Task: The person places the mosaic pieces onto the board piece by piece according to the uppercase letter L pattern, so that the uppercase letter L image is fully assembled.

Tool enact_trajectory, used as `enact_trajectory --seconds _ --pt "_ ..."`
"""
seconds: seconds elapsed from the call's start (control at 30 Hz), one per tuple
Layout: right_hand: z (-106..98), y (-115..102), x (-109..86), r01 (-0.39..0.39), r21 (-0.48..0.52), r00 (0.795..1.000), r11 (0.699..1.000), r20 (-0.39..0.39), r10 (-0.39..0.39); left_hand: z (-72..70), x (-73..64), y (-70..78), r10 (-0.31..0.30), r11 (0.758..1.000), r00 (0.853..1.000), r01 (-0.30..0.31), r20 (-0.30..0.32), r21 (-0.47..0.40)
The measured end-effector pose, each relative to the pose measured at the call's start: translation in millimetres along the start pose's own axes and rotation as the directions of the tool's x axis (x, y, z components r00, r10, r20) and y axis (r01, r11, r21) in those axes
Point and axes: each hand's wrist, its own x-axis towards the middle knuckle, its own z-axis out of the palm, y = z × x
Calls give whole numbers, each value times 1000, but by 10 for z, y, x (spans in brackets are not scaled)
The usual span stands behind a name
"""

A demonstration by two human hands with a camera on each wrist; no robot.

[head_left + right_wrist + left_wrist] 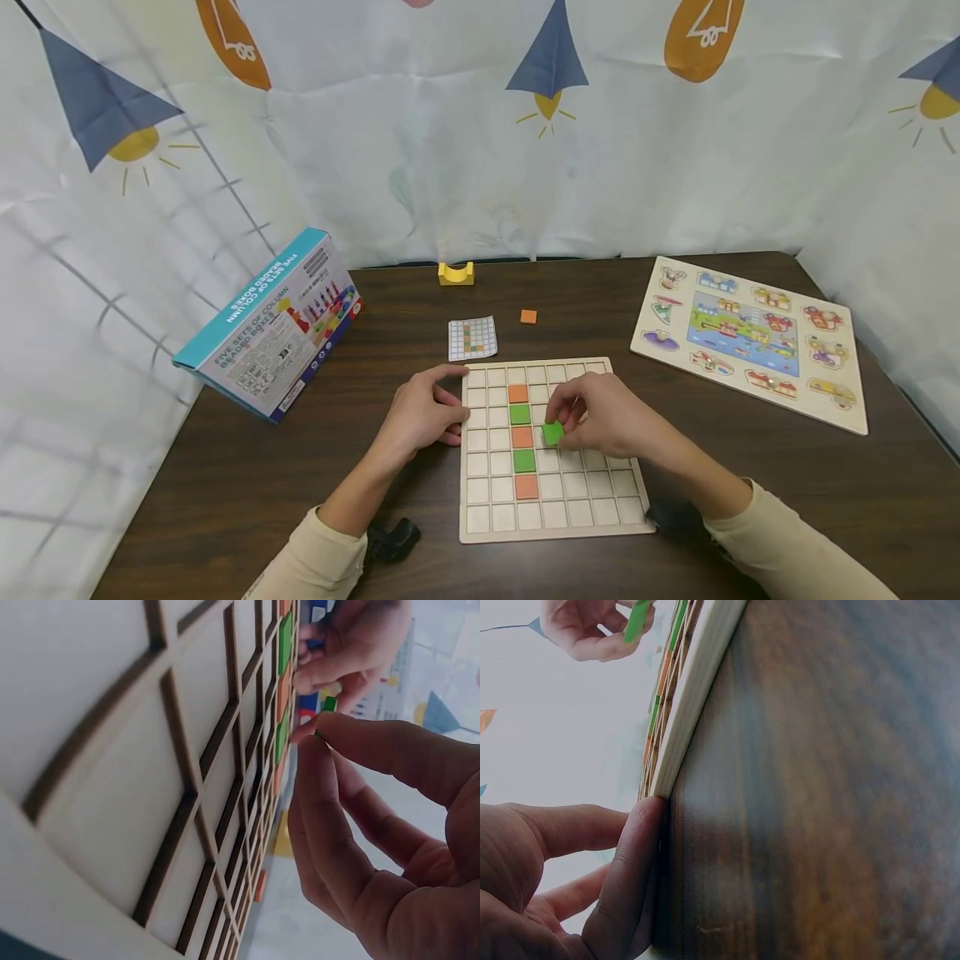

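A square wooden grid board (480,517) lies on the table, a column of alternating orange and green tiles set in its cells. My right hand (607,417) pinches a green square tile (552,433) between thumb and fingertips, just right of the middle orange tile (521,437). In the right wrist view the pinched tile (330,704) shows edge-on, held over the board. My left hand (423,408) rests at the board's upper left side, its fingertips touching the edge. The left wrist view shows a fingertip (646,814) against the board's side (697,690).
Beyond the board lie a small pattern card (472,338) and a loose orange tile (528,317). A yellow notched block (456,275) stands farther back. At left is a toy box (273,333), at right a picture puzzle board (675,342). A black object (393,540) sits near my left forearm.
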Motion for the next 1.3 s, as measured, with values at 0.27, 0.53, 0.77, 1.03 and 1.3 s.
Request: enact_trajectory --seconds 0.27,0.53,0.77,1.03,1.3 --pt "80 -47 -80 54 -32 998 998 38 -53 -1 -6 0 -3 1000 1000 3 -1 -5" --pt "139 -71 -129 72 -48 995 996 73 -68 -5 -9 16 -6 1000 1000 6 1 -11" --pt "195 -84 -163 114 -62 989 992 99 -107 -7 -12 12 -4 1000 1000 4 3 -11" --pt "249 -103 -208 150 -90 984 984 114 -140 -5 -9 5 -3 1000 1000 3 3 -19" --pt "284 -126 -220 133 -147 985 980 132 -114 -2 -11 6 -2 1000 1000 2 3 -15"
